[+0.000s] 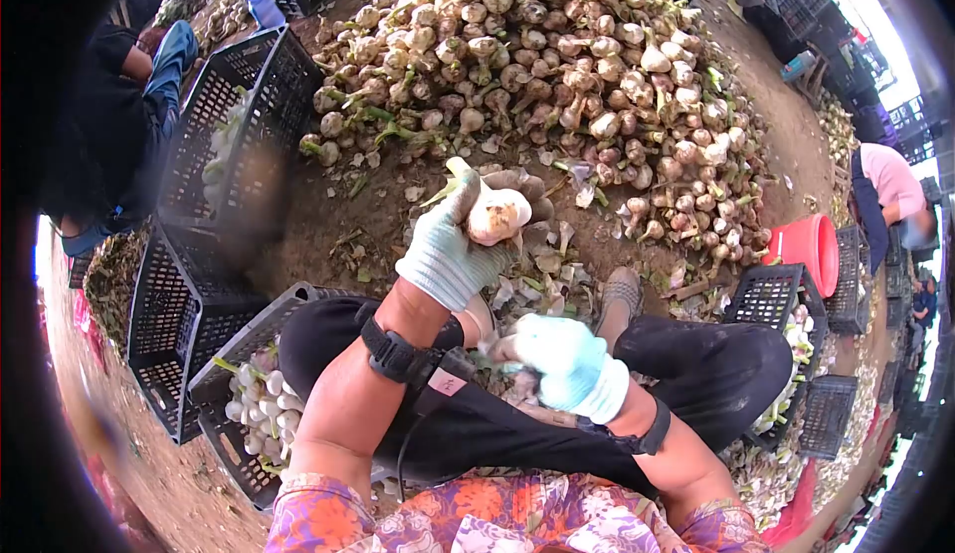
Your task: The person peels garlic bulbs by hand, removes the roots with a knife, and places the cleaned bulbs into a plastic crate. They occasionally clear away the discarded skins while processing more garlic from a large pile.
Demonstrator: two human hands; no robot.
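Observation:
My left hand (453,245), in a pale knitted glove with dirty grey fingers, is closed around a garlic bulb (499,217). The bulb is whitish with a brown patch, and a pale green stem sticks out past the thumb. Lower and to the right, near my lap, my right hand (572,362) wears a light blue-white glove. Its fingers look curled but are blurred at the tips, so what they hold cannot be made out. Loose garlic skins (542,289) lie on the ground between my feet and beneath my hands.
A large heap of unpeeled garlic (537,66) rises in front of me. Black plastic crates (214,125) stand at my left; one by my leg holds cleaned white bulbs (264,406). At right are a red bucket (811,253) and another crate (771,294). Other people (890,180) sit on both sides.

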